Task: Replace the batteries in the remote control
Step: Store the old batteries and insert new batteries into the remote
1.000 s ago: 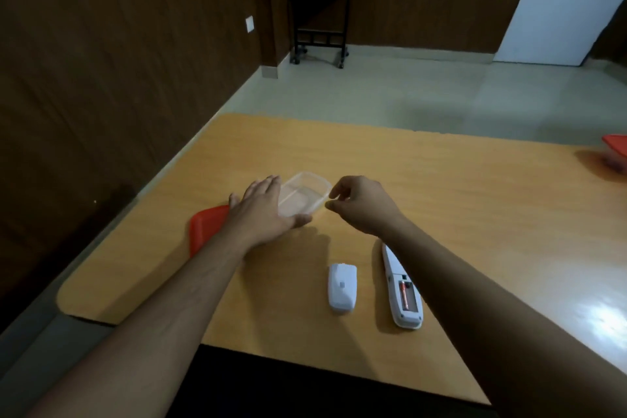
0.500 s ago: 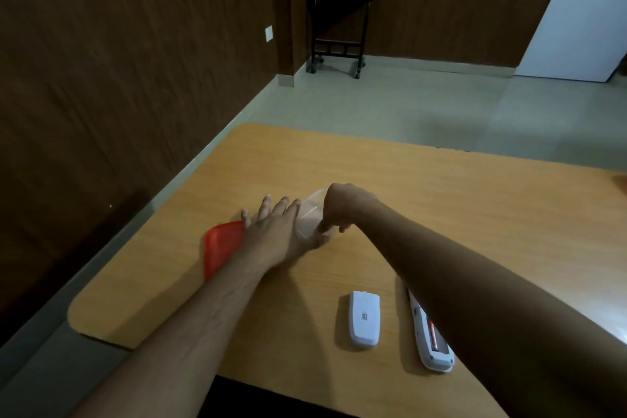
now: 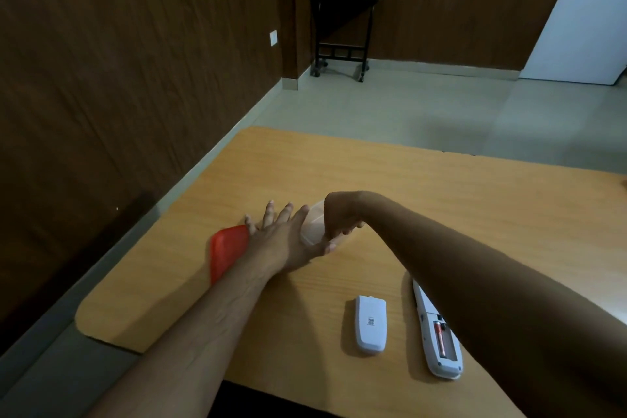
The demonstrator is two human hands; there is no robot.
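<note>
Table point(image 3: 441, 200) carries everything. Remote control point(image 3: 437, 336) lies at five o'clock from both hands, long axis twelve-to-six, one battery point(image 3: 441, 338) showing, nearer the right arm. Left hand point(image 3: 285, 241) steadies the clear container point(image 3: 314, 224), fingers straight. Right hand point(image 3: 339, 217) dips curled fingers inside; whether it holds anything, I cannot tell.

Smooth wood-grain table point(image 3: 441, 214), clear plastic container point(image 3: 314, 226), matt white plastic remote point(image 3: 437, 346).

One remote point(image 3: 437, 332), one battery point(image 3: 441, 338), two hands point(image 3: 285, 244).
</note>
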